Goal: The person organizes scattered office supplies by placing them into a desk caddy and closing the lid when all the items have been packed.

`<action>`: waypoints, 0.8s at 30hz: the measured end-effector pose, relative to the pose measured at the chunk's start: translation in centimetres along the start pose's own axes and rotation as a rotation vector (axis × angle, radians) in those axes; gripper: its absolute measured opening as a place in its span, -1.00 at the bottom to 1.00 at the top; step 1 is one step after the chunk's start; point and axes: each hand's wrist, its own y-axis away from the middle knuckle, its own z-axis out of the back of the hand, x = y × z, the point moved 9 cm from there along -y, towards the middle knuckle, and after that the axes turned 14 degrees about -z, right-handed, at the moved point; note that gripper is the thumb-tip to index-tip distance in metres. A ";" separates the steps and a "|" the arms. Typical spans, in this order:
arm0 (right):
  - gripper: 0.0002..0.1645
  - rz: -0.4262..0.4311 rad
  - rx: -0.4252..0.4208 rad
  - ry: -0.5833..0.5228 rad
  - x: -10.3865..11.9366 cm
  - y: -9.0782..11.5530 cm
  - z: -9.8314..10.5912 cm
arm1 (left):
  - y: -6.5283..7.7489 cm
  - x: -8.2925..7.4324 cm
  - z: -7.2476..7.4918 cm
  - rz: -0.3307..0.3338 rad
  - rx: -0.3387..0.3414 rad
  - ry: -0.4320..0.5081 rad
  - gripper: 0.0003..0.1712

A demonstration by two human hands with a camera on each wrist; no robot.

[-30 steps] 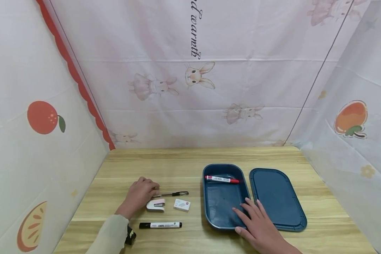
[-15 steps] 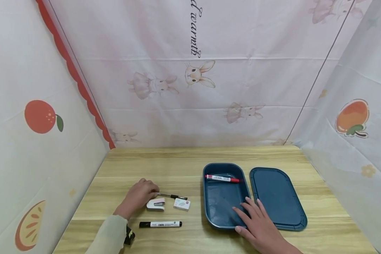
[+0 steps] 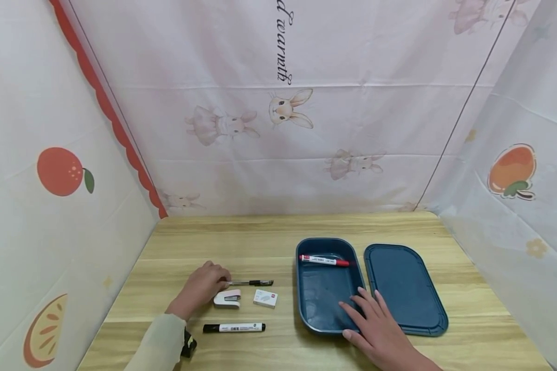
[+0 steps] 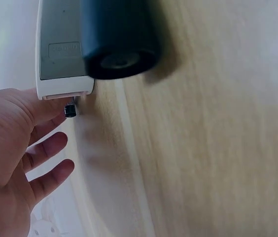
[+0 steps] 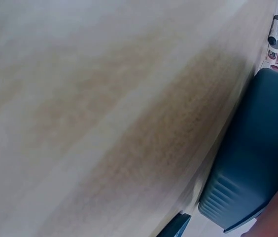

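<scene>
1. Resting at the near right rim of the blue box (image 3: 320, 296), lower right of the frame, the right hand (image 3: 378, 330) grasps nothing; its fingers stretch loosely over the box's near corner.
2. Lower centre-left, the black marker (image 3: 234, 327) lies crosswise on the table (image 3: 260, 247), apart from both hands.
3. Farther up, left of centre, sit the stapler (image 3: 220, 299), just beside the left hand, and the small white box (image 3: 265, 298) to its right.
4. Just above those two lies the pen (image 3: 252, 283), long axis running left to right, its black cap towards the blue box. The left hand (image 3: 206, 283) pinches its left end with the fingertips; the other fingers curve loosely in the left wrist view.
5. This seems the relation that matters: the pen is at the left hand's fingertips, directed at the blue box's left wall, with bare wood between. The right hand is well apart from it, across the box.
6. Inside the blue box, towards its far end, the red marker (image 3: 324, 260) lies nearly crosswise. The lid (image 3: 406, 288) lies flat just right.
7. Behind everything, the printed cloth (image 3: 260, 196) fills the upper frame.
</scene>
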 end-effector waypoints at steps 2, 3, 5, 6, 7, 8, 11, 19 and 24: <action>-0.34 0.001 0.003 0.001 0.0 0.0 -0.1 | 0.0 0.0 0.0 0.002 0.002 -0.008 -0.95; -0.34 0.000 0.006 0.000 0.0 0.0 -0.1 | 0.0 -0.1 0.0 0.003 0.002 -0.011 -0.95; -0.34 -0.001 0.010 -0.005 -0.1 -0.1 -0.2 | 0.1 -0.1 0.0 0.009 0.003 -0.021 -0.94; -0.34 -0.002 0.012 -0.006 -0.1 -0.1 -0.2 | 0.1 -0.1 0.0 0.012 0.002 -0.025 -0.94; -0.34 -0.002 0.012 -0.008 -0.1 -0.1 -0.2 | 0.1 -0.1 0.0 0.014 -0.003 -0.026 -0.94; -0.33 -0.003 0.013 -0.010 -0.1 -0.1 -0.2 | 0.1 -0.1 0.0 0.015 -0.012 -0.026 -0.94; -0.33 -0.006 0.014 -0.012 -0.2 -0.1 -0.2 | 0.1 -0.1 0.2 0.024 -0.036 -0.024 -0.93; -0.32 -0.006 0.021 -0.012 -0.1 -0.1 -0.2 | -0.2 0.0 0.8 0.057 -0.079 -0.006 -0.92; -0.32 -0.008 0.026 -0.017 -0.1 -0.1 -0.1 | -0.5 -0.6 1.5 0.025 -0.111 -0.023 -0.93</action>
